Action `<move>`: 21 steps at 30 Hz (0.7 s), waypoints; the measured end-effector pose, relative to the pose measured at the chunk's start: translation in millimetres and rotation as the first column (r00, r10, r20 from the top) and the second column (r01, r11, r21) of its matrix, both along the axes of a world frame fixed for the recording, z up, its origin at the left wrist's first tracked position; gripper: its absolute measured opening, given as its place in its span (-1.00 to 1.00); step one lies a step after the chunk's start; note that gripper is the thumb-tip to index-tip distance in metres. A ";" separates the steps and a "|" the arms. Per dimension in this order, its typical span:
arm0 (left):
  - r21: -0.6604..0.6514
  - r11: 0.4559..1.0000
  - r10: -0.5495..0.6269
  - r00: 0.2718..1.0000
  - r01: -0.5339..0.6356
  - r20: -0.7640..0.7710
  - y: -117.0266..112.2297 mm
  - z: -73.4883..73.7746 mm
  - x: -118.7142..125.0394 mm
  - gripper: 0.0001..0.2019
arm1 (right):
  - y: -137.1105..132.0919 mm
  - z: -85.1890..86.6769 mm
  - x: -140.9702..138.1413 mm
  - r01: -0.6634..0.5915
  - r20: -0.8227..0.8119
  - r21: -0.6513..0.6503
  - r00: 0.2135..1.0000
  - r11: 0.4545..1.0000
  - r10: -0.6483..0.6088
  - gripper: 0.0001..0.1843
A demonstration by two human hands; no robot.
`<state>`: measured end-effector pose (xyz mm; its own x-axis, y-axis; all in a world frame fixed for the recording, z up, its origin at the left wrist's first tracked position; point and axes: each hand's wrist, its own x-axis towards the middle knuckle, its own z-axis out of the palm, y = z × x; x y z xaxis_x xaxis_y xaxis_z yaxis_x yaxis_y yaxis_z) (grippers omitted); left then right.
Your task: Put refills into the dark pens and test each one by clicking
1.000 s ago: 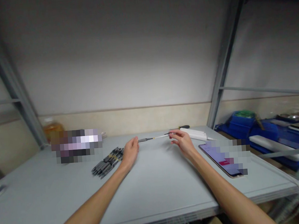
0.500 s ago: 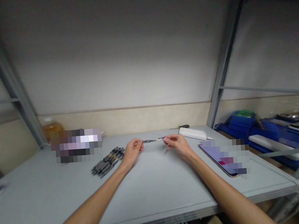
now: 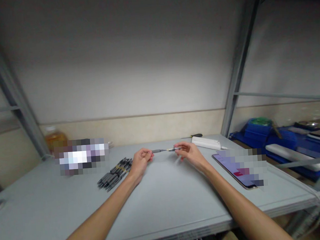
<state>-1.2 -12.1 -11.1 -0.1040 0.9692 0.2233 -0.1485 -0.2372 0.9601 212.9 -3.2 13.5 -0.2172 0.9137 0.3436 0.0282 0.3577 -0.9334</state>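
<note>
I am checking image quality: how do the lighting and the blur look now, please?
Head view: wall dark above, paler lower down; head view: pen-like item soft in detail, pale smear below the right hand; head view: phone partly pixelated.

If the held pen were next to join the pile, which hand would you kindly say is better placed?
Probably the left hand: it is close beside the pile of pens and holds the grey end of the pen, while the right hand is farther off, nearer the phone.
</note>
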 end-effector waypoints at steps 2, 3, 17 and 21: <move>-0.007 1.000 -0.007 1.000 0.007 0.008 0.8 -1.2 -0.8 -0.64 | 0.0 -1.7 -0.6 -0.013 0.045 0.000 0.999 1.000 0.013 -0.66; -0.008 1.000 -0.014 1.000 0.014 0.011 1.1 -1.7 -1.0 -0.64 | 0.1 -2.8 -1.2 -0.011 0.072 -0.010 0.997 1.000 0.012 -0.64; -0.030 1.000 0.006 1.000 -0.005 0.025 -0.9 3.3 -0.5 -0.63 | -0.9 -2.2 -1.4 -0.003 0.127 0.014 0.992 1.000 0.001 -0.65; -0.030 0.999 -0.018 0.999 0.019 0.033 -1.6 2.9 0.3 -0.62 | -0.8 -4.2 -2.5 0.010 0.229 -0.036 0.973 0.999 -0.001 -0.53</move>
<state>-0.9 -13.7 -8.3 -0.0931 0.9772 0.1910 -0.1842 -0.2054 0.9612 210.4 -3.9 9.3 -0.2813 0.9259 0.2520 0.2448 0.3231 -0.9141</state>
